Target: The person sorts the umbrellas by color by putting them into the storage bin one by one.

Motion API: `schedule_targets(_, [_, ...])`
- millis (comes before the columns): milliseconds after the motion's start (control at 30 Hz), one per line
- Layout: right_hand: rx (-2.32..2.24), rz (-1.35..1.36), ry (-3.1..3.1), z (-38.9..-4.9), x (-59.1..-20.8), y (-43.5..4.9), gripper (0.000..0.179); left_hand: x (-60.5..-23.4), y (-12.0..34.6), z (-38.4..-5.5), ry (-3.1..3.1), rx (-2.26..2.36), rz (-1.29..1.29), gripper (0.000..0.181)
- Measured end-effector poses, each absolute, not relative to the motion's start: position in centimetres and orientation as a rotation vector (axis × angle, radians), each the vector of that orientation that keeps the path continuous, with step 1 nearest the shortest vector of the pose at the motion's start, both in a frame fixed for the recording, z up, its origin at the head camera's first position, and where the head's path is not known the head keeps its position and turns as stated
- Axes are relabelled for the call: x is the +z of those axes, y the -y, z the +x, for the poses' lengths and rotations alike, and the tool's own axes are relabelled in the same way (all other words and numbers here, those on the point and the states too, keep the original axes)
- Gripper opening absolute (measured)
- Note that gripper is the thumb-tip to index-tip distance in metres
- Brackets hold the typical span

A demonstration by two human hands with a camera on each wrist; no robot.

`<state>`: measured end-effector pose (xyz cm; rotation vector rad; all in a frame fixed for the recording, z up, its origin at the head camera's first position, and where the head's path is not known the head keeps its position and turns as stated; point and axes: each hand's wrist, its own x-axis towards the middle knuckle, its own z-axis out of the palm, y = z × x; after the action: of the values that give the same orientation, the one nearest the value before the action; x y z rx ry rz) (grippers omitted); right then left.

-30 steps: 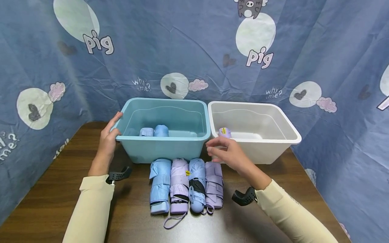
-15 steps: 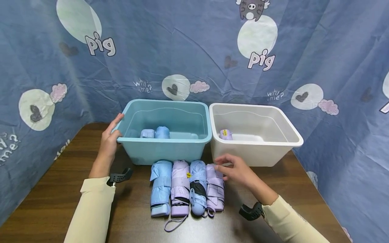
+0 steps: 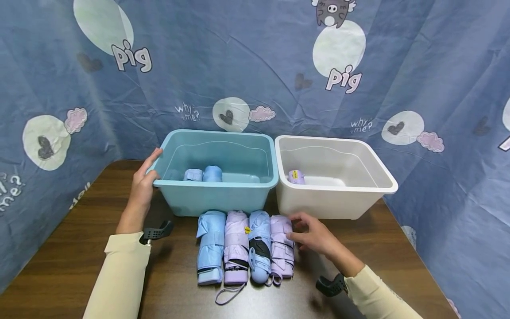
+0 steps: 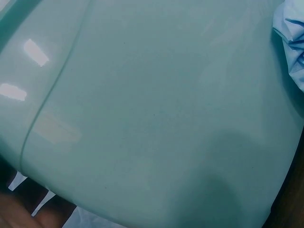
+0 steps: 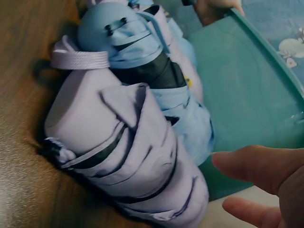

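Observation:
Four folded umbrellas lie side by side on the brown table: a light blue umbrella [image 3: 210, 248], a lilac umbrella [image 3: 236, 248], a blue one with a black band and round handle, and a purple umbrella [image 3: 282, 248] at the right end. My right hand [image 3: 314, 235] is beside the purple umbrella's upper end, fingers spread and bent, gripping nothing; in the right wrist view its thumb [image 5: 256, 166] stands apart from the fabric. My left hand [image 3: 141, 186] holds the left rim of the teal bin [image 3: 215, 197]; some of its fingers are hidden in the head view.
Two blue rolled umbrellas [image 3: 213, 173] stick up inside the teal bin. Beside it stands a white bin [image 3: 334, 204] with one purple umbrella [image 3: 296, 177] at its left. A blue printed cloth [image 3: 255, 66] hangs behind the bins. A loose lilac strap [image 3: 229, 294] lies in front.
My right hand has come down from the white bin's near left corner to the right side of the purple umbrella. The left hand keeps its place on the teal bin.

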<state>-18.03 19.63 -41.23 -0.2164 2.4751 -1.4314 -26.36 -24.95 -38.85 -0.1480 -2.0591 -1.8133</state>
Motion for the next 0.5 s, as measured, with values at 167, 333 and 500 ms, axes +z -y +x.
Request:
schedule_targets(167, [-1.416, -0.16, -2.506, -17.9, -42.3, -19.5, 0.059, -39.0, 25.0, -26.5, 2.035, -1.824, -0.15, 0.07])
schedule_targets(333, [-1.421, -0.09, -2.508, -17.7, -43.0, -19.1, 0.073, -39.0, 25.0, -26.4, 2.04, -1.82, -0.147, 0.07])
schedule_targets(500, [-1.43, -0.068, -2.526, -17.6, -43.1, -18.8, 0.079, -39.0, 24.9, -26.5, 2.035, -1.822, -0.146, 0.069])
